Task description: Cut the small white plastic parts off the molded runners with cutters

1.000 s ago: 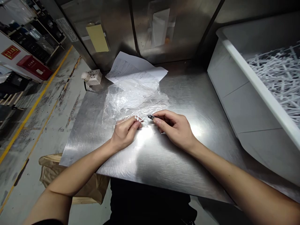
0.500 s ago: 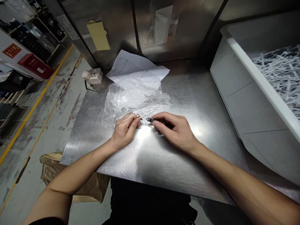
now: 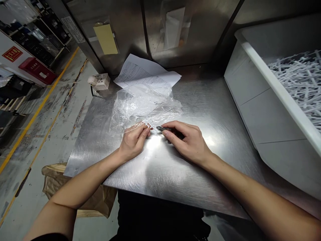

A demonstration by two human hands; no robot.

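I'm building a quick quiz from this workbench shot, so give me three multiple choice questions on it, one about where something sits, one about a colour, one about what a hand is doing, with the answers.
1. Where does the white bin stand on the steel table?
A. at the right side
B. at the left edge
C. in the middle, under the hands

2. What colour is the note stuck on the back panel?
A. blue
B. yellow
C. green

3. What is the right hand doing?
A. lying flat and empty
B. lifting the printed sheets
C. pinching a small dark tool

Answers:
1 A, the bin fills the table's right side.
2 B, the note is pale yellow.
3 C, the fingers close on the tool, its tip pointing at the small white part in the left hand, beside the clear plastic bag.
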